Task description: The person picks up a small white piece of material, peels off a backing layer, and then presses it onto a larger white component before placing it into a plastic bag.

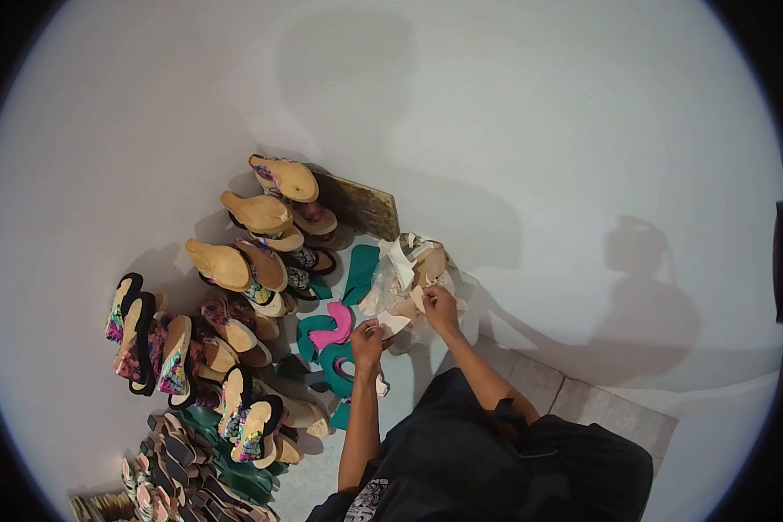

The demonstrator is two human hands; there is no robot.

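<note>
My left hand (369,341) is closed on a flat white cut piece (394,324), thin like insole lining. To its right, my right hand (439,310) pinches a small cream piece (418,298) at the front of a clear plastic bag (420,334). Loose cream and white cut pieces (404,265) fill the bag and stick out of its top. Left of the bag lie teal cut pieces (362,271) and a curved pink piece (331,325), just beyond my left hand.
Wedge sandals with patterned uppers (254,209) stand in rows and stacks along the left wall. A brown board (357,204) leans at the back wall. Dark green material (235,459) and a heap of shoe parts (178,465) lie at lower left. Floor tiles (613,413) show at right.
</note>
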